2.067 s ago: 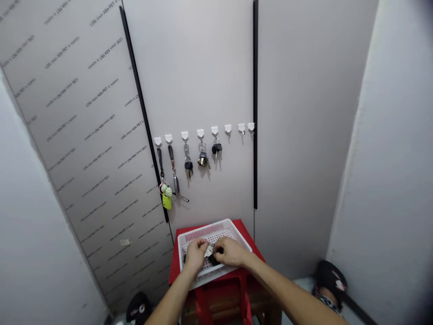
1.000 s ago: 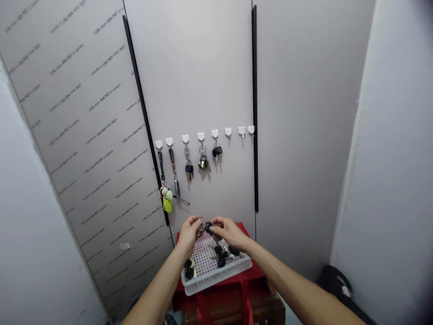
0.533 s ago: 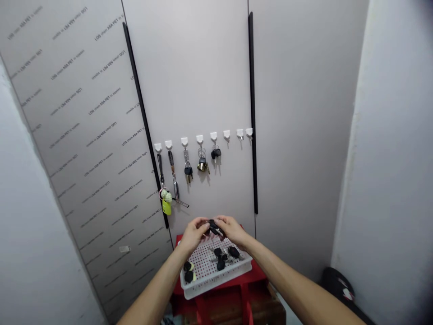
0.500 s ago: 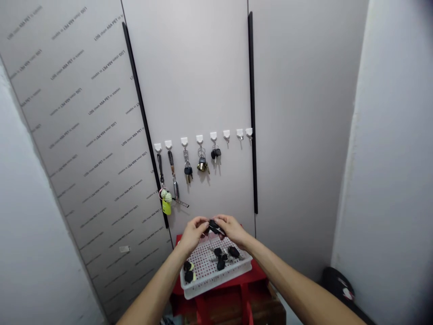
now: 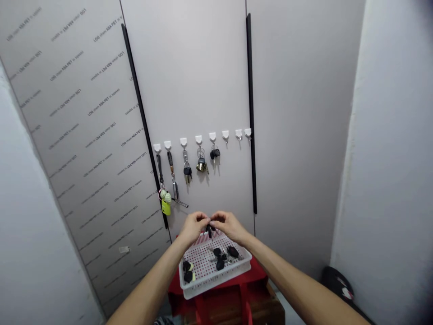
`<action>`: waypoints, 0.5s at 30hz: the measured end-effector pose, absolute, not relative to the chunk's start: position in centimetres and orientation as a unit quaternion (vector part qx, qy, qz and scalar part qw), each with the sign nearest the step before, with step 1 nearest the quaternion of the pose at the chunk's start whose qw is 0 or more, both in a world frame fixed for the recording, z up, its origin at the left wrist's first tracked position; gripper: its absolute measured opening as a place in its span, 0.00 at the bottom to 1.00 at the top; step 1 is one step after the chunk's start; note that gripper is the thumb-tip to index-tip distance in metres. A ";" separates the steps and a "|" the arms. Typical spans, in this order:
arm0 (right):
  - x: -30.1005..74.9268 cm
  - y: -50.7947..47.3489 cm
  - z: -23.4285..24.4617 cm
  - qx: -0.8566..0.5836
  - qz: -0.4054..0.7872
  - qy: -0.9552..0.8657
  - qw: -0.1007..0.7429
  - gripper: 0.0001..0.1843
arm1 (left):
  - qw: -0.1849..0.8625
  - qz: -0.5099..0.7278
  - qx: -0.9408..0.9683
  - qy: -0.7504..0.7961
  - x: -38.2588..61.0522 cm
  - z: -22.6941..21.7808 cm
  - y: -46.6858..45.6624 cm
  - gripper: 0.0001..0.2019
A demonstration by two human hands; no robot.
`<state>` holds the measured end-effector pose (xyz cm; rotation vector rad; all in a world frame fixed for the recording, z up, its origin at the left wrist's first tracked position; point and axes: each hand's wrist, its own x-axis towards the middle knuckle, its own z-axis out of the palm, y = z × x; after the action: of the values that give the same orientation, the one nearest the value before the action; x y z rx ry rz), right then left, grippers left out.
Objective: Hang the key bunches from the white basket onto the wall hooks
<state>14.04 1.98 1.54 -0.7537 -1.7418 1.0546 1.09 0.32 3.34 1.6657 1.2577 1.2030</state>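
Over the back of a white perforated basket, my left hand and my right hand meet at the fingertips. Both are closed in a pinch on a bunch of black-headed keys, which dangles just below the fingers; its ring is hidden by them. Inside the basket, a cluster of black-headed keys lies right of the middle, with a black key fob beside it. More black keys with a pale yellow tag rest in the left corner.
White hooks run in a row across the cabinet door. The left ones carry key bunches and straps with a yellow-green tag; three at the right hold nothing. Long black handles flank the door. Red cloth lies under the basket.
Both hands have drawn closer together, fingertips now meeting. The keys, earlier held sideways between them, now hang downward beneath the fingers. The basket's contents and the hanging keys have stayed put.
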 end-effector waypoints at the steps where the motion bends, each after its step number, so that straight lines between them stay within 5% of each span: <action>1: 14.1 2.0 1.5 -0.319 0.410 -0.717 0.465 0.07 | 0.359 0.458 0.648 0.491 1.0 3.4 0.3 0.06; 9: 14.5 2.7 2.4 -0.331 0.416 -0.721 0.445 0.04 | 0.347 0.447 0.673 0.477 1.1 4.2 1.2 0.07; 15: 16.1 5.1 8.1 -0.334 0.392 -0.671 0.533 0.05 | 0.221 0.510 0.713 0.426 3.7 9.0 2.6 0.09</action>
<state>16.09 5.14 8.12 -0.7963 -1.6008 0.9342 3.68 2.55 9.03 1.9723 1.1790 1.4113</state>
